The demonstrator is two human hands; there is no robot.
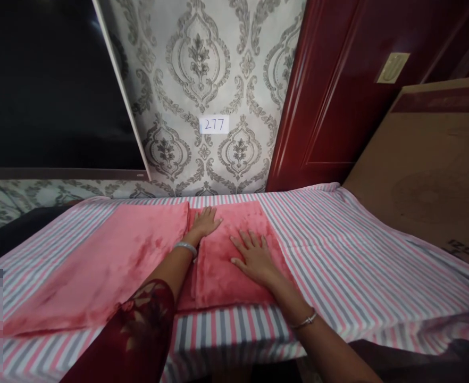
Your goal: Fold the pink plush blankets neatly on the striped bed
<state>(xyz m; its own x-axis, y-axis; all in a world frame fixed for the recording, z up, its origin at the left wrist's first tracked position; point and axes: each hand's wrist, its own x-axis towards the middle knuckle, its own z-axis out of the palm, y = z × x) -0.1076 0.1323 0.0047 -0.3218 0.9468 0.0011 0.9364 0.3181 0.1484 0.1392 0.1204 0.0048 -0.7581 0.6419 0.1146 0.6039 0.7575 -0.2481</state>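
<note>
A: The right hand (254, 258) lay flat, fingers spread, gripping nothing, pressed on the folded pink cloth (234, 260).

B: And the left hand (206, 221)?

A: Open too, palm down at the cloth's eleven o'clock corner, holding nothing.

B: Where was that cloth?

A: Centre of the striped tabletop (358, 255), with a larger pink cloth (110, 260) touching it at nine o'clock.

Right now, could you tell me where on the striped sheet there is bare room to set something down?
The widest bare patch of the striped sheet runs from the pink cloth to the cardboard. A narrow strip shows along the near edge. The middle and left are crowded by the cloth and both hands.
</note>
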